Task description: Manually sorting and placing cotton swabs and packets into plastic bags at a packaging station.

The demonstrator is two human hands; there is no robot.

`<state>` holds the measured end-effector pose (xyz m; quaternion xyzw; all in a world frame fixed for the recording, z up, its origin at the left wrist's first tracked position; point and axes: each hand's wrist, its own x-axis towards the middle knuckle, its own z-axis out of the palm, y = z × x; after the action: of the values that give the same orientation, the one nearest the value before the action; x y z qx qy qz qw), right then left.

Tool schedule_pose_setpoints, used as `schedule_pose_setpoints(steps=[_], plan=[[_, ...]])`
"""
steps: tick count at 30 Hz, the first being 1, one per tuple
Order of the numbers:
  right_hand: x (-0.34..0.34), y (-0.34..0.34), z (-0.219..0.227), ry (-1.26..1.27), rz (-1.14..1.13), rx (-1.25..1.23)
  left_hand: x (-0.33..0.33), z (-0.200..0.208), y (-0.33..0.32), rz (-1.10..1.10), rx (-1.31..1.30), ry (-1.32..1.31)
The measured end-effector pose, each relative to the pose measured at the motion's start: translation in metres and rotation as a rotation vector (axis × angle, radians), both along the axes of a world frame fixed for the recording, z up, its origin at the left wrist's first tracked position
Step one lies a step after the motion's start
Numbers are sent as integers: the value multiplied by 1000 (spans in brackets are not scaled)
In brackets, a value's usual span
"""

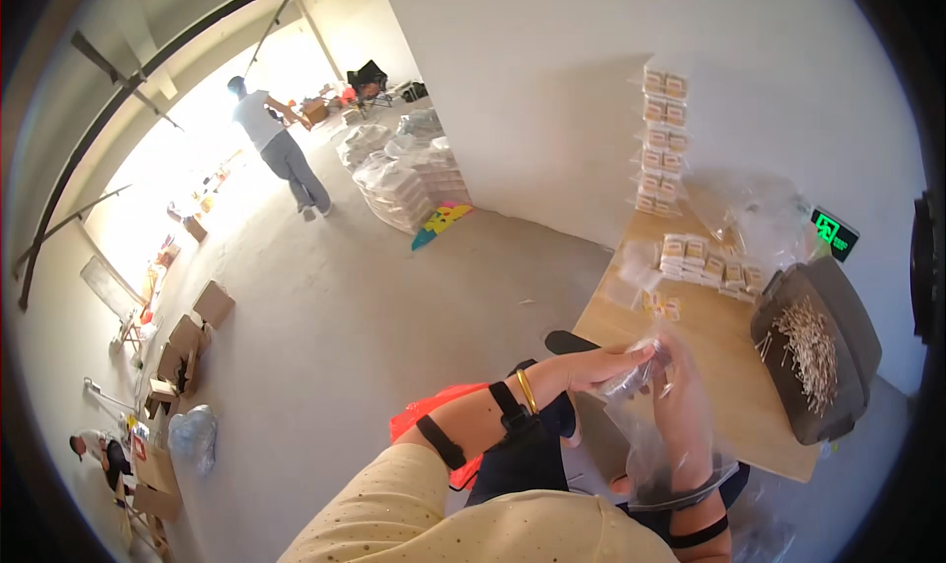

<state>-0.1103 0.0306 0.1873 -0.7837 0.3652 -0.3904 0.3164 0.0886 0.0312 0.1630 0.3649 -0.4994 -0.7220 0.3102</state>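
Note:
A large clear plastic bag [645, 464] hangs around my right forearm, its crumpled upper part bunched between both hands. My left hand [609, 368] reaches in from the left with its fingers closed on that bunched plastic. Meeting it is my right hand [672, 366], seen through the film, with its fingers curled at the same bunch; the plastic partly hides them. Just beyond the hands, a few small flat packs with yellow labels [662, 308] lie on the wooden table [724, 386]. Whether anything sits inside the bunched plastic cannot be made out.
Small packs stand in a tall stack [662, 139] against the wall, with lower rows [705, 263] nearer. A grey bin [855, 366] holds many thin pale sticks like cotton swabs [810, 351]. Wrapped bundles [399, 174], cardboard boxes [182, 341] and a walking person [276, 144] are farther off.

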Motion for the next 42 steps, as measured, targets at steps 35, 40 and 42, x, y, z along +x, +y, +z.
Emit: schedule_pose_setpoints(steps=[35, 40, 42], plan=[[21, -55, -130, -14, 331, 199, 20, -121, -22, 286, 383, -112], [-19, -92, -150, 269, 609, 414, 65, -171, -20, 506, 475, 132], [-50, -139, -138, 263, 631, 832, 75, -174, -13, 558, 499, 199]])
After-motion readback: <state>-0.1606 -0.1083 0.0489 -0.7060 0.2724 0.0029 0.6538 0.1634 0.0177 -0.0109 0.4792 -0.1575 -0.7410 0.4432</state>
